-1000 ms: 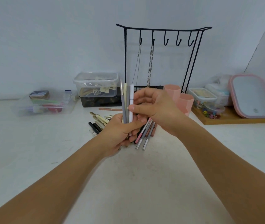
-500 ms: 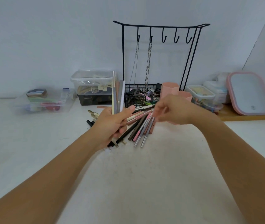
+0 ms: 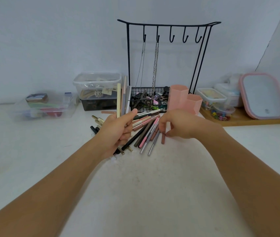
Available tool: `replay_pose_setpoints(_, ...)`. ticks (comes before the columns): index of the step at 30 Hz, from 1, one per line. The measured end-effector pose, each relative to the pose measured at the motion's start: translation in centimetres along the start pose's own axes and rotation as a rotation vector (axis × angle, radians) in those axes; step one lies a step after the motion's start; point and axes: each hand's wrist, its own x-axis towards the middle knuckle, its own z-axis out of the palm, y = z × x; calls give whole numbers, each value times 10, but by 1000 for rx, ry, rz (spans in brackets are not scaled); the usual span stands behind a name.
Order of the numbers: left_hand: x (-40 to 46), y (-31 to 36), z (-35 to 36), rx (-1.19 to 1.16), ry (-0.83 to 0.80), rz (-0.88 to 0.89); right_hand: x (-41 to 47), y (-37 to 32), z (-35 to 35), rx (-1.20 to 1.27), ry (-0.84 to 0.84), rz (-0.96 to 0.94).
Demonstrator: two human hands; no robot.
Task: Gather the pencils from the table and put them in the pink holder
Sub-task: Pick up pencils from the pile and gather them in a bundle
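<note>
Now hands (image 3: 118, 129) — pencils (image 3: 146, 130) between.

No readable text, label, brand or number shows anywhere. The small tags inside the clear lidded box (image 3: 97, 86) by the wall are too blurred to read (any print on them is lost), and the dark mark on the pink-rimmed mirror (image 3: 262, 96) is too small to make out.
</note>
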Motion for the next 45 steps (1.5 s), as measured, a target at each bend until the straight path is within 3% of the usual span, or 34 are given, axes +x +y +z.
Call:
replay_pose_setpoints(9, -1, 0, 2, -19, 31, 13, -1, 4, -2, 103, -80, -44)
replay_pose_setpoints(12, -2, -1, 2, 14, 29, 37, -5, 4, -11, 212, 42, -52)
replay_pose_setpoints(14, -2, -1, 3, 0, 3, 39, -9, -1, -22, 379, 179, -46)
replay_pose_setpoints(16, -3, 0, 4, -43, -43, 32, -12, -13, -32, 709, 255, -58)
replay_pose_setpoints(19, -7, 1, 6, -74, -92, 13, -11, -33, -37, 1216, 265, -111)
replay_pose_setpoints(22, -10, 2, 8, -97, -120, -10, -7, -47, -30, 1408, 273, -91)
replay_pose_setpoints(27, -11, 4, 12, -120, -143, -14, -4, -55, -21, 1415, 309, -6)
replay_pose_setpoints(35, -11, 2, 10, -32, -206, 85, -6, -64, -18, 1376, 280, -54)
replay_pose_setpoints(45, -10, -1, 12, -9, -82, 63, 1, -59, -12, 927, 419, -26)
